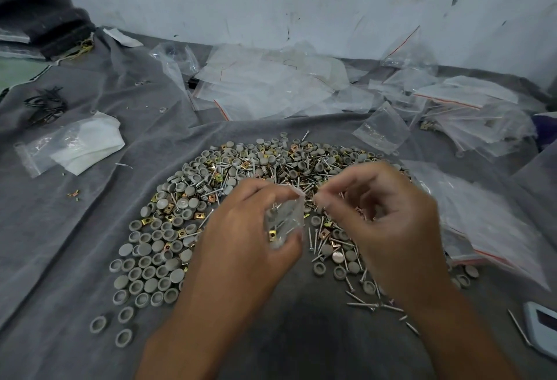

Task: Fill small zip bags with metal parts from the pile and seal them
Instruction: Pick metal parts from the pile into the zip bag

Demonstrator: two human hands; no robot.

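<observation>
- Hiding part of the pile [241, 168] beneath both hands.
- Blurring at the right hand [388, 217], its grip too smeared for telling what the fingertips [321, 198] are pinching.
- Covering most of the small zip bag [284, 220] inside the left hand [241, 241].
- Getting cut off at the right edge: a white device [542, 328].
- Melting together at the back: clear bags [271, 84], count unreadable.

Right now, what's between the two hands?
Head view: the small zip bag top, held by left hand and pinched by right hand; pile beneath.
</observation>
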